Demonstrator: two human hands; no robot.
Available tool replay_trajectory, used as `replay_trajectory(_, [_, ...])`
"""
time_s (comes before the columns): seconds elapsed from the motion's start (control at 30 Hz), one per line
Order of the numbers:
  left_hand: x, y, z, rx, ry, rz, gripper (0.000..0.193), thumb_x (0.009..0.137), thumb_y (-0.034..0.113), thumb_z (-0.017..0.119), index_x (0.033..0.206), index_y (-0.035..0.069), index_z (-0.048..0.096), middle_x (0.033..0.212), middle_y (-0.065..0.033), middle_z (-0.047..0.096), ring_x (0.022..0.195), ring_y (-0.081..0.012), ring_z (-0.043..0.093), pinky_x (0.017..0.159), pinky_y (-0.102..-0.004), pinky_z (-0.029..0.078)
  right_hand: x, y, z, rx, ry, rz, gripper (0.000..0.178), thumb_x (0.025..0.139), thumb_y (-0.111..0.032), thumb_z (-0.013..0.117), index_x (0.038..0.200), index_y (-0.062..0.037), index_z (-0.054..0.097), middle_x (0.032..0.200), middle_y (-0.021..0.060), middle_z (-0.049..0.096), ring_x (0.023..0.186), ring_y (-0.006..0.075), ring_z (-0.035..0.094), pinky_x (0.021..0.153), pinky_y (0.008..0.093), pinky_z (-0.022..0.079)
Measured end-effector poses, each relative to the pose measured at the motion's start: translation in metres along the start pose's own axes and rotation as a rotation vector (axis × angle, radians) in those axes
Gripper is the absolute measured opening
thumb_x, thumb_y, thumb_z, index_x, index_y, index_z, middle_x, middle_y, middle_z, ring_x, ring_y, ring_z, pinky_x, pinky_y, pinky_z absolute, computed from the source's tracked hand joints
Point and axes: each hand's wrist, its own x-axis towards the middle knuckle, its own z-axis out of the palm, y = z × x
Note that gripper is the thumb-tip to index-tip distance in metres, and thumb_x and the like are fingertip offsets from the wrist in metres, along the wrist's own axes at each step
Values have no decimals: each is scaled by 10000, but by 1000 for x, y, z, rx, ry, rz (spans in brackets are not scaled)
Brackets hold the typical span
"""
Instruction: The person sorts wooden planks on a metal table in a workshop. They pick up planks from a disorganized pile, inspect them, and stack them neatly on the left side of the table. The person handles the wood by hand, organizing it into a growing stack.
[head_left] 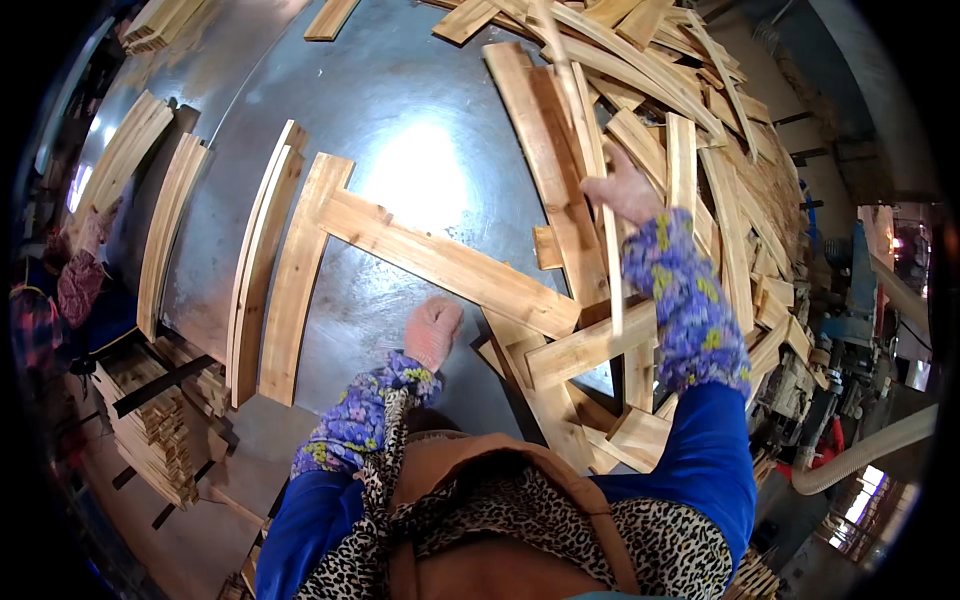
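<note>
My right hand (628, 190) is closed around a long, narrow wooden strip (612, 270) that stands out over the pile on the right. The thumb crosses the strip's near face. My left hand (433, 332), in a pinkish glove, is curled into a fist above the metal table (390, 275), with nothing visible in it. Just beyond this fist, a wooden board (450, 265) lies slantwise, its far-left end on an upright-lying board (300, 290). A short board (590, 345) lies across other pieces below my right hand.
A heap of loose wooden boards (735, 200) covers the table's right side. Narrow boards (265, 265) and another bundle (170, 230) lie at left. A co-worker's hand (95, 228) touches a stack of boards (125, 150). Stacked wood (150, 440) stands below; a hose (865, 450) curves at right.
</note>
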Motion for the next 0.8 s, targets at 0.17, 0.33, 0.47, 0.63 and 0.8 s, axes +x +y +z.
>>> replay_trajectory(0.17, [4, 35, 22, 40, -269, 106, 438, 1005, 301, 719, 1290, -31, 697, 1207, -132, 748, 1067, -194, 705, 957, -353, 550, -123, 34, 85, 1064, -387, -125, 1028, 845, -273, 912, 1662, 21, 364, 1472, 190, 638, 1349, 310, 644, 1142, 426, 537])
replay_trajectory(0.33, [-37, 75, 14, -56, -439, -171, 569, 1037, 312, 676, 1484, -39, 636, 1335, -174, 749, 1231, -241, 694, 1095, -387, 519, -179, 45, 165, 1388, -418, -74, 981, 840, -235, 891, 1649, 1, 390, 1471, 197, 640, 1345, 342, 647, 1153, 471, 541])
replay_trajectory(0.47, [-77, 67, -17, 171, -180, 71, 557, 1018, 350, 675, 1441, -11, 676, 1341, -224, 748, 1206, -333, 721, 1101, -426, 526, -184, 65, 218, 1427, -284, -80, 860, 885, -147, 757, 1649, 4, 391, 1462, 205, 645, 1335, 340, 656, 1143, 478, 555])
replay_trajectory(0.63, [-112, 112, -90, 834, -158, 124, 667, 971, 478, 695, 1492, 66, 632, 1374, -262, 701, 1285, -443, 663, 1121, -469, 507, -166, 12, 297, 1183, 195, -69, 725, 1024, -242, 655, 1659, -14, 390, 1471, 208, 640, 1378, 335, 617, 1190, 421, 495])
replay_trajectory(0.8, [-106, 58, -139, 849, -104, -31, 785, 914, 329, 802, 1566, -3, 518, 1329, -232, 733, 1175, -407, 717, 1078, -473, 547, -170, -50, 348, 256, 339, -177, 747, 1062, -492, 605, 1637, -39, 455, 1613, 308, 501, 1523, 485, 430, 1277, 498, 339])
